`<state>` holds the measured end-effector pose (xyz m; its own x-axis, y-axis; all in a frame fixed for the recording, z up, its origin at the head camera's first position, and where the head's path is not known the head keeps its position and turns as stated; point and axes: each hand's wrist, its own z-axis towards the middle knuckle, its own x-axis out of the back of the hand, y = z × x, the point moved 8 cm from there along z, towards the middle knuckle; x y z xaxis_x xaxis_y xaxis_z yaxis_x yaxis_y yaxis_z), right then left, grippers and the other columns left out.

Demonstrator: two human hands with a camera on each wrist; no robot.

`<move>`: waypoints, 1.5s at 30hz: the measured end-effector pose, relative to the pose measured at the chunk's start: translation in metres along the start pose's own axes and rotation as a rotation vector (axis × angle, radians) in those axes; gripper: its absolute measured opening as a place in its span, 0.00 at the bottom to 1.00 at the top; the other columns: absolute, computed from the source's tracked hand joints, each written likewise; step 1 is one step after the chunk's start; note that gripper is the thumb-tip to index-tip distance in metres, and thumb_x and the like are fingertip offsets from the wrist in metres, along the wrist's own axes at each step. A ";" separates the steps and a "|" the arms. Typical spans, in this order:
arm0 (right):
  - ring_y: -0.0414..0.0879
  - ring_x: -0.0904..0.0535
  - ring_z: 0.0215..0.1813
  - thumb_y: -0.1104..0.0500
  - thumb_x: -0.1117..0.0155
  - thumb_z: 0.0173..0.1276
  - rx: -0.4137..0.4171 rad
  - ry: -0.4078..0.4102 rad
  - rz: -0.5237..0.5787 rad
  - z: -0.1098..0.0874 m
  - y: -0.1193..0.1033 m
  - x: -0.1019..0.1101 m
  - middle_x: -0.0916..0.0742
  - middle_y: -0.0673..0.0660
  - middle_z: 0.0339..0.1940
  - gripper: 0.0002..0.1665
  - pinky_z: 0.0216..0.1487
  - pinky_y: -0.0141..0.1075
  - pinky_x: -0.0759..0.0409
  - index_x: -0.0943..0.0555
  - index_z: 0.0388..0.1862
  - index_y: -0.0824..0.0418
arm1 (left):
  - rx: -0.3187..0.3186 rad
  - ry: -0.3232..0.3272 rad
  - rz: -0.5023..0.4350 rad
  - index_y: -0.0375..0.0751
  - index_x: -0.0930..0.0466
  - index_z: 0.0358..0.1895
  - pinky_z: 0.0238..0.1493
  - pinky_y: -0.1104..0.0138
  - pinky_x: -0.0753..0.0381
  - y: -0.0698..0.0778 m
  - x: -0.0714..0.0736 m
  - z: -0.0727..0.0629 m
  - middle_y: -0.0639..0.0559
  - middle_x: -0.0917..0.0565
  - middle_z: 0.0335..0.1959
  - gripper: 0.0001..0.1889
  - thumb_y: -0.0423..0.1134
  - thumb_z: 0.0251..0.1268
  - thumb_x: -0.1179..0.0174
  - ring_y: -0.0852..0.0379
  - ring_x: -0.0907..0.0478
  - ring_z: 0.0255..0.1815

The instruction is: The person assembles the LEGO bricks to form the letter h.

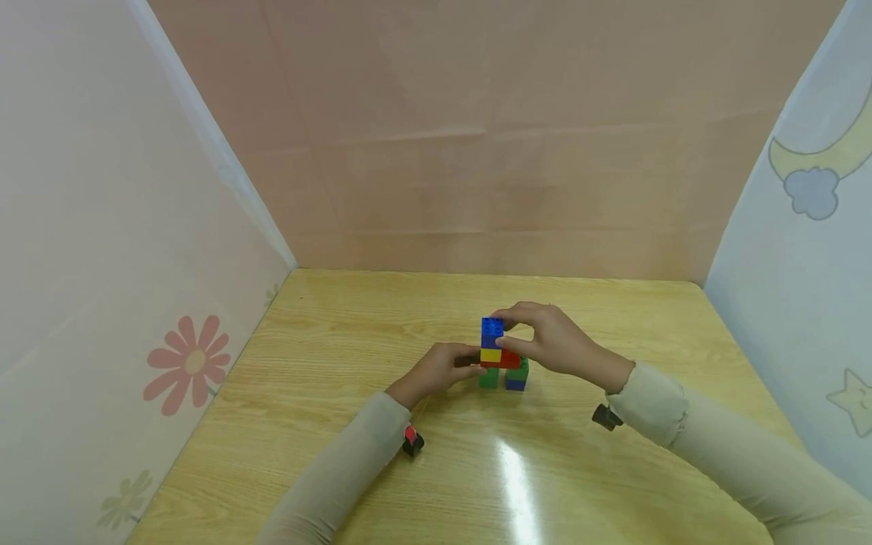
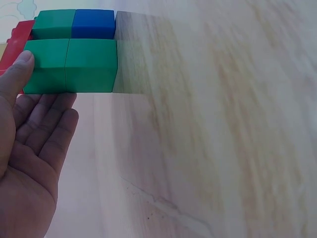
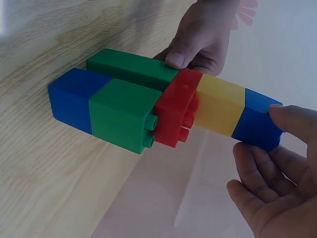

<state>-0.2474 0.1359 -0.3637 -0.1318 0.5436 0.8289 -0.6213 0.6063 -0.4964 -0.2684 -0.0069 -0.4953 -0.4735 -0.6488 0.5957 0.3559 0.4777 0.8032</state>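
Note:
A block build of toy bricks stands on the table. Two columns carry a red brick laid across their tops. One column is two green bricks; the other has a green brick over a blue brick. On the red brick, above the all-green column, sit a yellow brick and a top blue brick. My left hand pinches the upper part of the all-green column, thumb in front and fingers behind. My right hand holds the top blue brick between thumb and fingers.
The wooden table meets a plain backdrop behind. A panel with a printed flower stands at the left, another with a moon and star at the right. Small dark wrist cameras hang at both cuffs.

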 end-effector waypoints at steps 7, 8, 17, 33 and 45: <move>0.44 0.18 0.47 0.48 0.32 0.66 0.009 -0.006 -0.021 -0.002 -0.004 0.001 0.14 0.47 0.45 0.25 0.54 0.49 0.21 0.20 0.60 0.54 | -0.007 -0.004 0.025 0.49 0.23 0.63 0.53 0.72 0.23 0.002 -0.001 -0.001 0.59 0.18 0.55 0.24 0.53 0.68 0.42 0.66 0.21 0.53; 0.44 0.18 0.47 0.48 0.32 0.66 0.013 -0.005 -0.024 -0.002 -0.004 0.001 0.15 0.48 0.45 0.25 0.54 0.49 0.21 0.20 0.60 0.54 | -0.005 -0.005 0.022 0.49 0.23 0.64 0.53 0.72 0.23 0.001 -0.001 -0.001 0.59 0.18 0.56 0.25 0.54 0.68 0.42 0.66 0.21 0.53; 0.44 0.18 0.45 0.50 0.31 0.66 0.056 0.009 -0.067 -0.001 -0.008 0.001 0.15 0.49 0.44 0.25 0.51 0.48 0.20 0.20 0.59 0.57 | 0.008 0.004 0.023 0.50 0.23 0.63 0.54 0.71 0.23 0.000 0.000 -0.001 0.59 0.19 0.56 0.26 0.57 0.67 0.43 0.65 0.21 0.54; 0.45 0.18 0.47 0.49 0.31 0.65 0.035 0.029 -0.005 -0.006 -0.001 0.000 0.15 0.46 0.44 0.25 0.54 0.52 0.22 0.20 0.60 0.54 | -0.012 0.001 0.030 0.48 0.23 0.63 0.53 0.71 0.23 0.000 -0.004 -0.001 0.58 0.18 0.55 0.25 0.55 0.67 0.42 0.65 0.21 0.53; 0.52 0.25 0.62 0.45 0.38 0.70 -0.066 0.119 0.146 -0.028 0.042 -0.013 0.16 0.51 0.56 0.34 0.62 0.59 0.30 0.31 0.72 0.52 | 0.026 0.010 0.031 0.50 0.22 0.63 0.54 0.69 0.22 -0.001 -0.003 0.001 0.60 0.18 0.55 0.23 0.52 0.67 0.39 0.65 0.21 0.53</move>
<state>-0.2503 0.1710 -0.4024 -0.1221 0.6909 0.7125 -0.5502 0.5504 -0.6280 -0.2681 -0.0053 -0.4976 -0.4545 -0.6395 0.6201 0.3494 0.5124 0.7845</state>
